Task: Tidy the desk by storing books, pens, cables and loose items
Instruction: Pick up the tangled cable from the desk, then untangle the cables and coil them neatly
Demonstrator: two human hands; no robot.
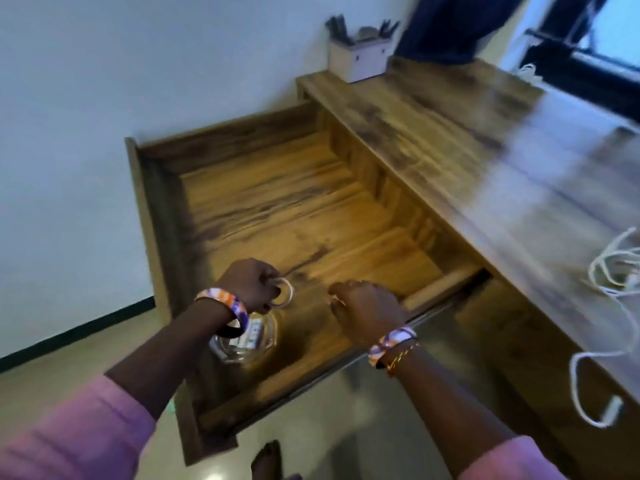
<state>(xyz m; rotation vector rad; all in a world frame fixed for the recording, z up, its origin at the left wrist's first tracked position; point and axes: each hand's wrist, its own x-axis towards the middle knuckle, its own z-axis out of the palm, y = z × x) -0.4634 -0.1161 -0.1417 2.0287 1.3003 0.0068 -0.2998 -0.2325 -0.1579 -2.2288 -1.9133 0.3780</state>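
The wooden drawer [277, 188] stands pulled wide out of the desk [485, 140]. My left hand [251, 284] hovers over its near left part and grips a clear ring-shaped roll of tape [284, 292]. Under that wrist a clear glass bowl [249, 344] sits on the drawer floor with small items inside. My right hand [363, 306] is over the drawer's near right part with curled fingers; a small pale thing shows at the fingertips, too blurred to name. A white cable [613, 275] lies tangled on the desktop at the right edge, with a white plug [611, 410] hanging off the front.
A white pen holder [360, 60] with dark pens stands at the desk's far corner by the wall. A dark curtain [457, 26] and a window are behind the desk. My foot [266, 459] is on the shiny floor below the drawer.
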